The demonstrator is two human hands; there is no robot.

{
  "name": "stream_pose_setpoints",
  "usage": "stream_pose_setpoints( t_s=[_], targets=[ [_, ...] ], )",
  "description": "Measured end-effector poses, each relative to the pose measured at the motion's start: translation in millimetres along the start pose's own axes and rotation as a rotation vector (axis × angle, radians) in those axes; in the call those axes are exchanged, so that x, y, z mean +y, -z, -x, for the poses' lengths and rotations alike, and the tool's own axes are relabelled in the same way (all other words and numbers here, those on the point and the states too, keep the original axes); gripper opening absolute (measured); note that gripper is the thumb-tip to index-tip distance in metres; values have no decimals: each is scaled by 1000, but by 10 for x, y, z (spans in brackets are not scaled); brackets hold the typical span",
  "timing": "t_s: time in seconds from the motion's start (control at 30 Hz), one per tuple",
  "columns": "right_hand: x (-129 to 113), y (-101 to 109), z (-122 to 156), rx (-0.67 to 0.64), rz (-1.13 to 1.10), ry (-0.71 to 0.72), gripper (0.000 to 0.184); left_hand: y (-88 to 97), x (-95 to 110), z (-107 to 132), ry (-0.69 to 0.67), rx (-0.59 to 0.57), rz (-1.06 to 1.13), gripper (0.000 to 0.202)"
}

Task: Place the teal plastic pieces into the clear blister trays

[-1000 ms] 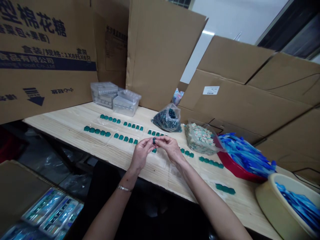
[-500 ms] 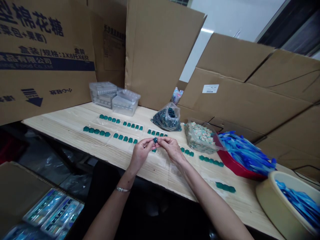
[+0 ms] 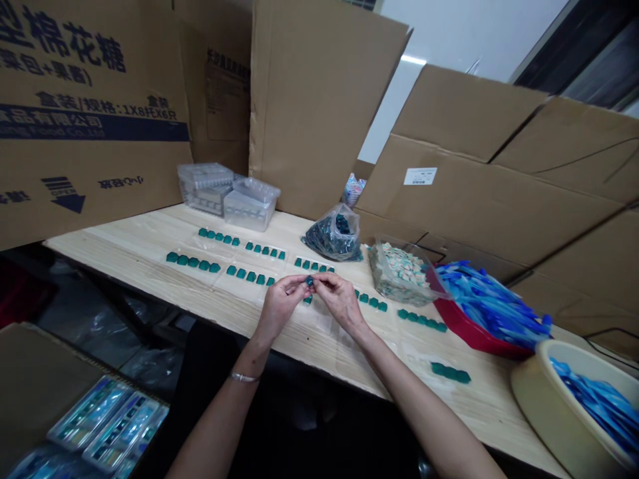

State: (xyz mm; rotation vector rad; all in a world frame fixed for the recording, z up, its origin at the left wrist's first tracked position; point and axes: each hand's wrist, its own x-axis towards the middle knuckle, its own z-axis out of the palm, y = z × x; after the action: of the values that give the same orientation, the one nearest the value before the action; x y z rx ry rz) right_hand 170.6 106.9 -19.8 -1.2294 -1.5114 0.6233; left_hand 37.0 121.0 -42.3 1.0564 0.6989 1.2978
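Between the fingertips of both hands, above the middle of the table, is a small dark teal piece (image 3: 309, 281). My left hand (image 3: 283, 303) pinches it from the left and my right hand (image 3: 338, 298) from the right. Around them lie clear plastic trays holding rows of green faceted pieces, such as the row at the left (image 3: 192, 262) and the row at the right (image 3: 422, 320). Part of one row is hidden behind my hands. Behind them stands an open clear bag (image 3: 333, 234) filled with dark teal pieces.
Clear plastic boxes (image 3: 227, 194) stand at the back left. To the right are a clear tub of pale pieces (image 3: 402, 269), a red tray (image 3: 462, 332) of blue packets and a cream basin (image 3: 544, 392). Cardboard (image 3: 319, 100) walls the back. Packed cases (image 3: 107, 422) sit lower left.
The fingers have shifted slightly around the small teal piece, which has turned a little and dropped a touch. Everything else stays where it was.
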Motion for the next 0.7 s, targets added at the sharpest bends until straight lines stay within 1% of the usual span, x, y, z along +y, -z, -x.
stream_pose_setpoints(
  t_s=[0.1,0.17,0.27,0.33,0.43,0.5,0.63,0.7],
  targets=[
    [9,-3,15,7,25,22,16,12,-19,-7,-5,-9,-18,25],
    [1,-8,19,5,0,0,16,14,-45,-11,-32,3,-61,23],
    [-24,-16,14,-22,-96,-111,17,2,-101,-12,-157,73,-224,20],
    [-39,-16,8,-14,-142,-181,18,-13,-142,-12,-210,93,-293,21],
    [-55,-3,6,28,-141,-206,21,-29,-189,-16,-165,37,-230,26],
    [-66,10,12,25,-133,-207,22,-30,-202,-20,-159,14,-211,27],
    [-90,32,23,-26,-169,-239,21,-20,-170,-8,-264,61,-352,21],
    [-97,37,31,-62,-180,-230,20,-14,-131,5,-286,47,-375,21]
  ],
)
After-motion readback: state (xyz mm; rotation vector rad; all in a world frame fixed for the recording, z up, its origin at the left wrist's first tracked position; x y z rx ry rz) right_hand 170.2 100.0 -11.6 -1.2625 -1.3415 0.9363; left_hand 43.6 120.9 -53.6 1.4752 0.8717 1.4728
